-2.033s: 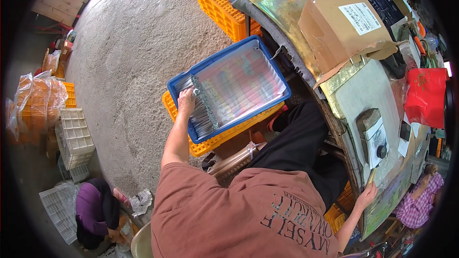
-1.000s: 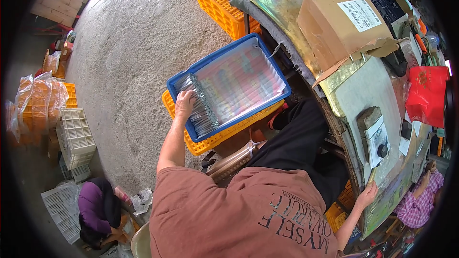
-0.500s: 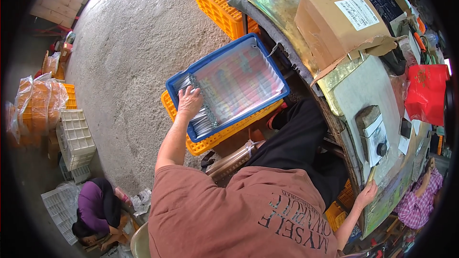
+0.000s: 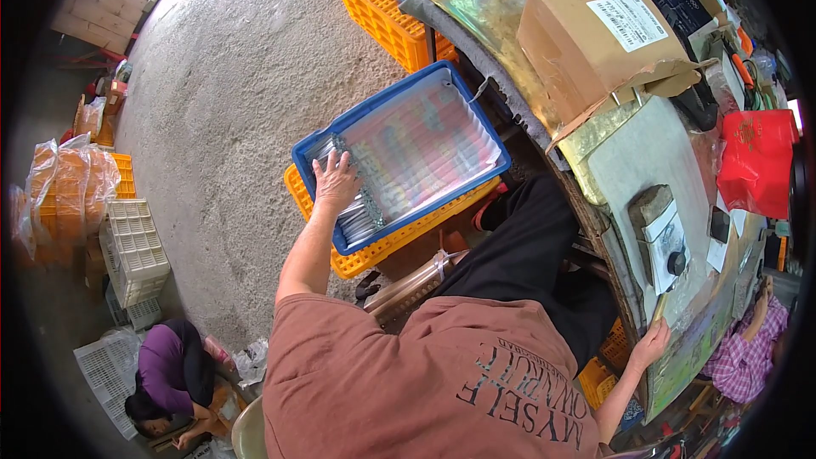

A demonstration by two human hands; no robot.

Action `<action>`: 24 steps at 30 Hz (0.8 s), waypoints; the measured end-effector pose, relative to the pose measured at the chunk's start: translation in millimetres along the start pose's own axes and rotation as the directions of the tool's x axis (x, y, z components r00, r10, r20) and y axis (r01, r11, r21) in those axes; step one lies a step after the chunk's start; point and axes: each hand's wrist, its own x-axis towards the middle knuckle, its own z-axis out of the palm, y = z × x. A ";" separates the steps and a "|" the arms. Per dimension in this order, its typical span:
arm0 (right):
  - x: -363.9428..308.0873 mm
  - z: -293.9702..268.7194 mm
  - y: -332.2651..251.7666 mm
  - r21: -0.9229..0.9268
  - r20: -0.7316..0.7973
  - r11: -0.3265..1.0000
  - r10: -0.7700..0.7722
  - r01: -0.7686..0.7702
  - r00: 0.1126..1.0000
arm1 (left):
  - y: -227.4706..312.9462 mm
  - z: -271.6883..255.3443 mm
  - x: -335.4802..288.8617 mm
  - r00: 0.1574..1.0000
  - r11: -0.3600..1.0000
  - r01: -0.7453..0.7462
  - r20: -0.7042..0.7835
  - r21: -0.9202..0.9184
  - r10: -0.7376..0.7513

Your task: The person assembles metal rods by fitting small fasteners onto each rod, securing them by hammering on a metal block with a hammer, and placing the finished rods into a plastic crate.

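My left hand (image 4: 337, 183) lies with its fingers spread over a row of thin silvery-white pieces (image 4: 361, 220) with greyish-green ends. The pieces line the left side of a blue plastic tray (image 4: 415, 212), and the rest of the tray is lined with translucent sheeting (image 4: 425, 140) over a coloured print. Over at the worktable's near edge, my right hand (image 4: 653, 343) is closed around a thin yellowish stick (image 4: 660, 306). Just beyond the stick, a white card with a round black knob (image 4: 677, 263) leans on a dark block (image 4: 648, 212).
Under the tray is a yellow crate (image 4: 299, 191). A cardboard box (image 4: 595, 42) and a red bag (image 4: 755, 161) stand on the worktable (image 4: 646, 149). Another orange crate (image 4: 387, 17) is at the far side. Two other people (image 4: 166, 370) sit nearby, at lower left and far right.
The fingers of my left hand have spread a little more over the silvery pieces. My right hand stays at the table edge with the stick.
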 end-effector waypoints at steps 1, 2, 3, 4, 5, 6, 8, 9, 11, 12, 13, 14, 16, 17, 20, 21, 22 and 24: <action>-0.6 -0.5 -1.0 0.010 0.006 1.000 0.023 -0.023 1.000 | -0.4 0.8 -1.0 1.000 1.000 -0.001 -0.014 -0.019 0.001; -1.2 -1.0 -0.8 0.010 0.003 1.000 0.026 -0.026 1.000 | -0.9 1.5 -2.0 1.000 0.999 -0.002 -0.029 -0.038 0.001; -1.8 -1.7 -0.2 0.012 0.002 1.000 0.026 -0.026 1.000 | -0.7 3.6 -2.4 0.999 0.999 -0.007 -0.033 -0.036 0.006; -2.8 -3.2 0.6 0.013 -0.003 1.000 0.029 -0.029 1.000 | 1.0 6.5 -1.1 0.996 0.999 -0.019 -0.084 -0.040 0.015; -3.0 -4.1 -0.1 0.011 -0.013 0.999 0.039 -0.039 0.999 | 3.0 7.4 -0.3 0.990 0.998 -0.033 -0.137 -0.044 0.027; -3.5 -4.4 -2.2 0.003 -0.028 1.000 0.023 -0.023 0.999 | 5.3 6.6 -0.4 0.988 0.998 -0.053 -0.146 -0.042 0.046; -4.8 -5.5 -4.4 -0.020 -0.069 0.999 0.037 -0.038 0.997 | 11.8 5.0 -2.7 0.963 0.992 -0.105 -0.254 -0.067 0.084; -5.0 -3.5 -4.2 0.001 -0.063 1.000 0.025 -0.025 0.998 | 16.7 4.0 -4.3 0.947 0.988 -0.136 -0.302 -0.070 0.109; -4.1 -1.7 -7.6 0.017 -0.081 1.000 0.019 -0.018 0.997 | 31.2 -3.3 -6.3 0.913 0.969 -0.220 -0.373 -0.112 0.164; -3.5 -0.3 -12.4 0.018 -0.100 1.000 0.023 -0.022 0.995 | 40.3 -11.8 -7.6 0.899 0.953 -0.265 -0.394 -0.145 0.190; -2.7 -0.3 -15.4 0.009 -0.108 1.000 0.014 -0.013 0.994 | 50.9 -19.4 -9.5 0.883 0.943 -0.304 -0.412 -0.138 0.225; -1.8 -2.1 -18.3 -0.006 -0.118 1.000 0.005 -0.005 0.993 | 62.7 -26.3 -9.4 0.859 0.918 -0.353 -0.453 -0.180 0.241; 0.0 -5.6 -26.8 -0.005 -0.153 0.999 0.040 -0.041 0.987 | 84.0 -45.9 -8.2 0.817 0.880 -0.428 -0.506 -0.208 0.277; 1.1 -7.4 -30.9 0.025 -0.138 0.999 0.040 -0.037 0.990 | 97.3 -58.0 -9.2 0.794 0.824 -0.498 -0.525 -0.269 0.308; 1.1 -9.4 -32.4 0.019 -0.164 1.000 0.022 -0.019 0.986 | 139.4 -100.9 -8.5 0.698 0.679 -0.656 -0.608 -0.329 0.379; 0.0 -9.2 -30.8 0.019 -0.164 1.000 0.027 -0.024 0.986 | 152.9 -114.0 -8.6 0.652 0.613 -0.717 -0.632 -0.332 0.419; -0.3 -8.5 -30.5 0.023 -0.162 0.999 0.030 -0.027 0.986 | 165.2 -127.7 -9.4 0.606 0.548 -0.768 -0.653 -0.331 0.454; -0.7 -9.8 -32.7 0.033 -0.165 0.998 0.056 -0.051 0.985 | 191.4 -157.2 -11.7 0.558 0.487 -0.811 -0.682 -0.325 0.473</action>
